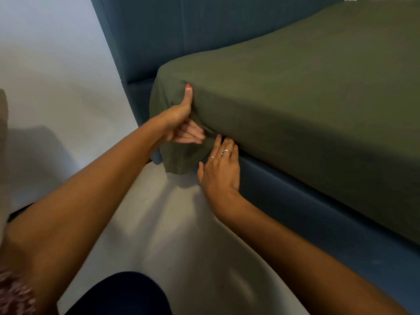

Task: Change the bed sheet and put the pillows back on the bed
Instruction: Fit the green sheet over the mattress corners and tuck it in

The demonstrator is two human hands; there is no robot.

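An olive-green bed sheet (295,92) covers the mattress on a blue bed frame (306,201). At the near corner a loose flap of the sheet (181,160) hangs down toward the floor. My left hand (181,123) grips the sheet at that corner, thumb pointing up against the mattress edge. My right hand (221,167) lies flat with straight fingers, fingertips pushed into the gap between mattress and frame. No pillows are in view.
A blue upholstered headboard (159,37) stands behind the corner against a white wall (45,64). Pale grey floor (159,223) lies beside the bed. My dark-clad knee (122,294) is at the bottom edge.
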